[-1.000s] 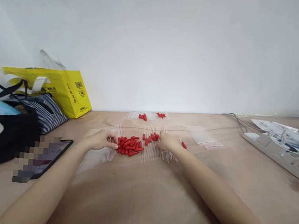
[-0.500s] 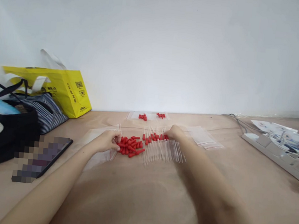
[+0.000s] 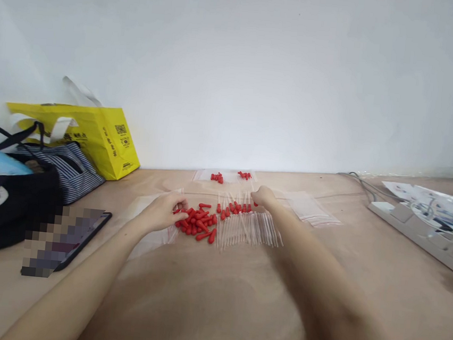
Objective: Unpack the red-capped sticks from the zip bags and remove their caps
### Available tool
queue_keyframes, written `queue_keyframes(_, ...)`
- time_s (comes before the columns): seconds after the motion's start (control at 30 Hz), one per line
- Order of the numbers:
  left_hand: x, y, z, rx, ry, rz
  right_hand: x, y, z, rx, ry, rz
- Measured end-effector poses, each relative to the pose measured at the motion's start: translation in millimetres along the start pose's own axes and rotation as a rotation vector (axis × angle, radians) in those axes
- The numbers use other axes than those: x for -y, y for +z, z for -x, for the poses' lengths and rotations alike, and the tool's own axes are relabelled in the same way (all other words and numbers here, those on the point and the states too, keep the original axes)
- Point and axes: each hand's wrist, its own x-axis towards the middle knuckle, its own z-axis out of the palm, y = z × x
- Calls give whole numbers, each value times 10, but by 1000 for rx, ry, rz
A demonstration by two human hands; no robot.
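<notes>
My left hand [image 3: 166,211] rests at the left edge of a heap of red rubber dropper bulbs [image 3: 197,223]. Its fingers curl toward the thumb, with a red bulb between them. Clear thin dropper tubes [image 3: 240,230] lie side by side to the right of the heap, and several red bulbs [image 3: 234,208] sit in a row across them. At the far right end of that row, my right hand [image 3: 264,197] is closed, and a bit of red bulb shows under its fingers. The back of the hand hides most of its fingertips.
Behind, near the wall, a clear bag [image 3: 229,177] bears more red bulbs. Flat plastic bags [image 3: 307,207] lie on both sides. A phone [image 3: 67,243], a black bag [image 3: 9,213] and a yellow bag [image 3: 112,143] stand left; a power strip [image 3: 421,231] lies right.
My right hand has shifted slightly up, away from the row of bulbs. Some bulbs at the front right of the heap have turned, and my left fingers have moved slightly up.
</notes>
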Motion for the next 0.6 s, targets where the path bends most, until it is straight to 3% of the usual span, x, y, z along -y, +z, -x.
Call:
queue_keyframes(0.1, -263, 193, 27, -153, 130, 47, -9, -45, 217, -35, -71, -166)
queue_keyframes(0.27, -599, 749, 109, -288, 273, 55, -125, 40, 760, -15, -207, -418)
queue_keyframes(0.33, -676, 895, 124, -293, 297, 76, -167, 111, 958, 83, -298, -760)
queue_keyframes(0.4, -733, 963, 123, -292, 322, 94, -184, 172, 1105, 175, -337, -955)
queue_keyframes(0.5, -774, 972, 110, -316, 345, 85, -180, 200, 1211, 264, -375, -994)
queue_keyframes(0.6, -742, 950, 100, -377, 348, 25, -209, 136, 1217, 138, -424, -858)
